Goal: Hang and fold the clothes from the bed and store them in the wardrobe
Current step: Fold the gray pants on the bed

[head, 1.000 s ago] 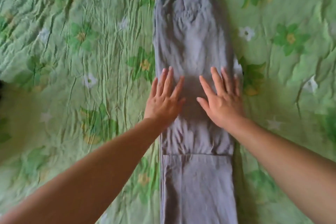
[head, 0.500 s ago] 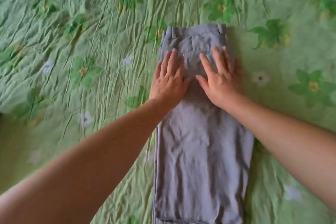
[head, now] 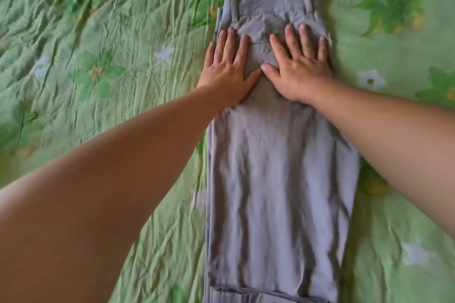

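Note:
A pair of grey trousers (head: 278,192) lies flat on the bed, folded lengthwise, waistband at the far end and a folded-up leg hem at the near edge of the view. My left hand (head: 227,69) presses flat on the left side just below the waistband, fingers straight. Beside it, my right hand (head: 299,64) presses flat on the right side over the back pocket, fingers spread. The two thumbs nearly touch in the middle.
A crumpled green bedspread (head: 98,69) with flower prints covers the whole bed around the trousers. No other clothes or the wardrobe are in view.
Both hands slid up the trousers from the thigh area to just under the waistband, pressing flat. The view shifted so the waistband sits lower in the frame.

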Demonstrator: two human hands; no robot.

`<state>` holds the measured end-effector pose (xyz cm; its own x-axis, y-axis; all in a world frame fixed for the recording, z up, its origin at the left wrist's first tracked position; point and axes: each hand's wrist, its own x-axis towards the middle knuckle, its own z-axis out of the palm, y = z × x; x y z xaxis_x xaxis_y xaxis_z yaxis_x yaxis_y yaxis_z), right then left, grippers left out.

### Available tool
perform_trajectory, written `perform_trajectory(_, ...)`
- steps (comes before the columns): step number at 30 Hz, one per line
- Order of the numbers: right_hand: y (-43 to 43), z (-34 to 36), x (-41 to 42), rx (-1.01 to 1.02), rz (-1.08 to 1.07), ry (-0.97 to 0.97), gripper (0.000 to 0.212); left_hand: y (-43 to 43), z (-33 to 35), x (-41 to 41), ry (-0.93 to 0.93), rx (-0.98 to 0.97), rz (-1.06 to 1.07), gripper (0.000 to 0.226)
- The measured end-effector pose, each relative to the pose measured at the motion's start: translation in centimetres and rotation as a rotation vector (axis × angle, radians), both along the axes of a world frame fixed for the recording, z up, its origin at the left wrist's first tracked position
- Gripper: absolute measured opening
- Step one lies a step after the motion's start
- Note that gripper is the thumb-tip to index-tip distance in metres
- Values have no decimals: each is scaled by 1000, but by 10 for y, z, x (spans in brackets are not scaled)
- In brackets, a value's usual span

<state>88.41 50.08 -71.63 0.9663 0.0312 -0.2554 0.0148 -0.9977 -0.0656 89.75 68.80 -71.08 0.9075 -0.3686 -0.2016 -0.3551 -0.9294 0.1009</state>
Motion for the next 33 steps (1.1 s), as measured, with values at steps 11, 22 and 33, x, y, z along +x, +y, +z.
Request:
perform_trajectory(11,17,69,-331,468,22,-286,28,93,79,-304,276,-471,-40,40)
perform_trajectory(22,24,62,-408,602,-187,378,24,82,69,-371,646,-324,113,25)
perform_trajectory(33,32,91,-437,805,-683,368,15,111,81,-419,721,-734,657,26)
